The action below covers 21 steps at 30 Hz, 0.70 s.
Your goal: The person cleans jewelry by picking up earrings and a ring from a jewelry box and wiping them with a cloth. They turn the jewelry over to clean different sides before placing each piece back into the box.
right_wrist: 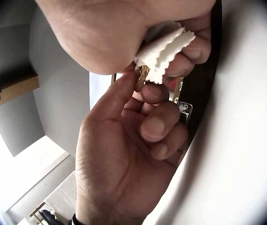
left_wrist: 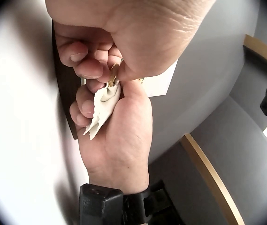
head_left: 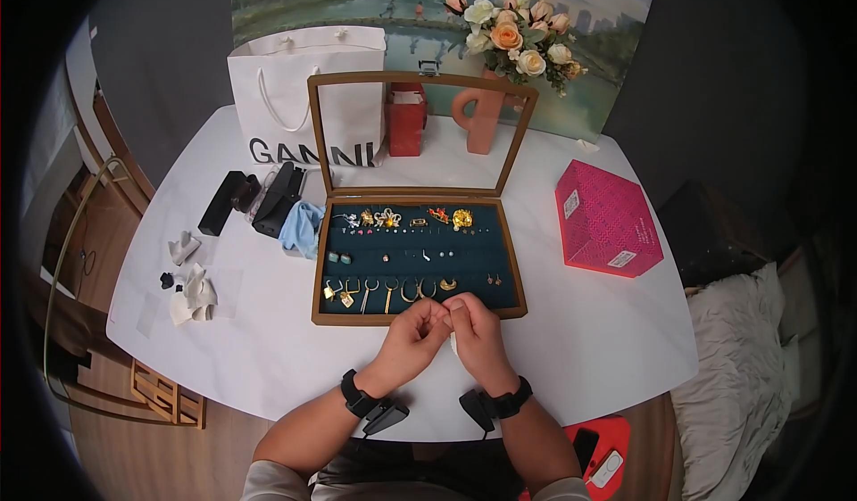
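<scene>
Both hands meet over the front edge of the wooden jewelry case [head_left: 420, 319]. My left hand [head_left: 409, 345] pinches a small gold piece [right_wrist: 142, 80] between thumb and fingertip, its other fingers curled. A folded cream cloth [left_wrist: 104, 107] with zigzag edges is gripped by my right hand [head_left: 479, 339], against the gold piece. In the right wrist view the cloth [right_wrist: 165, 50] partly covers that piece. Gold earrings [head_left: 347, 298] and other jewelry lie in rows on the case's dark green lining; its glass lid stands open.
A white paper bag [head_left: 308, 99], red box [head_left: 406, 128] and flower vase [head_left: 484, 119] stand behind the case. Black cases [head_left: 281, 199], a blue cloth [head_left: 303, 228] and crumpled cream cloths [head_left: 194, 298] lie left. A pink box [head_left: 609, 220] stands right.
</scene>
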Each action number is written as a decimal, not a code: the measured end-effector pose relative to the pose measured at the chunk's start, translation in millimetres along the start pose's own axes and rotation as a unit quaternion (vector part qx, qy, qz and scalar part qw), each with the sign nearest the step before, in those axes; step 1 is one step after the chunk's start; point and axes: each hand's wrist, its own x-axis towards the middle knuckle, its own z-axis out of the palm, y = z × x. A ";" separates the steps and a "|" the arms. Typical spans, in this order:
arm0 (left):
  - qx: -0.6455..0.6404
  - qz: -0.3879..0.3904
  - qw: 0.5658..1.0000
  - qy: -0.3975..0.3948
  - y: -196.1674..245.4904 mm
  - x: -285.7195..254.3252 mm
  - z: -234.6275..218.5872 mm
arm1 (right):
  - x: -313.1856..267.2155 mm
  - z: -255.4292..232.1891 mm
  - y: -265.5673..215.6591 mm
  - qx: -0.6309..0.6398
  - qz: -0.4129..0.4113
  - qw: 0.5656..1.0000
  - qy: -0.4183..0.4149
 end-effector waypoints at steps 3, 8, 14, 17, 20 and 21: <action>-0.001 -0.003 1.000 -0.004 0.1 -0.3 -1.2 | 0.4 -0.2 -2.1 -0.004 -0.002 1.000 0.002; -0.033 -0.013 0.999 -0.011 5.4 -0.8 -2.7 | 0.1 0.1 -3.0 0.006 -0.003 1.000 0.002; -0.037 0.005 0.999 -0.002 2.8 1.0 -0.7 | 0.1 2.1 0.7 0.047 -0.011 0.999 0.019; -0.044 -0.017 0.999 -0.009 1.3 1.0 -2.3 | 0.0 4.6 8.4 0.083 -0.014 0.995 0.047; -0.050 -0.020 0.998 -0.009 0.7 0.0 -3.1 | -0.6 2.5 10.4 0.085 0.013 0.995 0.046; -0.055 -0.019 0.998 -0.007 1.8 -0.2 -3.2 | -0.3 0.8 9.5 0.081 0.026 0.996 0.042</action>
